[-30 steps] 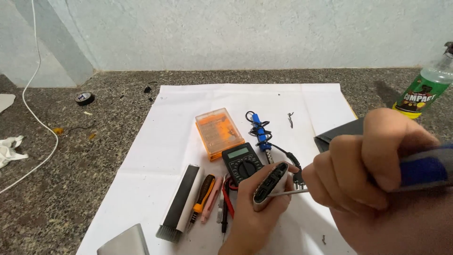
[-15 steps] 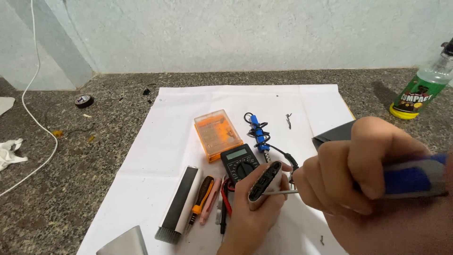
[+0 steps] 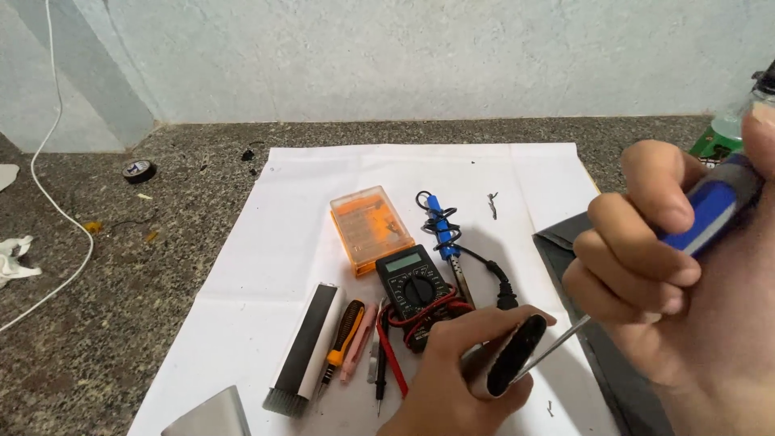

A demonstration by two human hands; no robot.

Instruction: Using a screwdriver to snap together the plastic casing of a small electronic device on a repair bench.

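Right hand (image 3: 646, 250) gripping blue-handled screwdriver (image 3: 704, 211), tip meeting black device (image 3: 513, 354) in left hand (image 3: 456, 375)

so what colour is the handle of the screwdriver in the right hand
Blue, seen in the head view: screwdriver handle.

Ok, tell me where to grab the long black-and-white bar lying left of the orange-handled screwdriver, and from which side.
Take the long black-and-white bar across its narrow width near the middle, coming straight down from above. It lies flat on the white paper sheet, so its long edges are the only graspable faces. Its left edge is free; the orange-handled screwdriver lies close on the right, so that finger needs to slip into the narrow gap.
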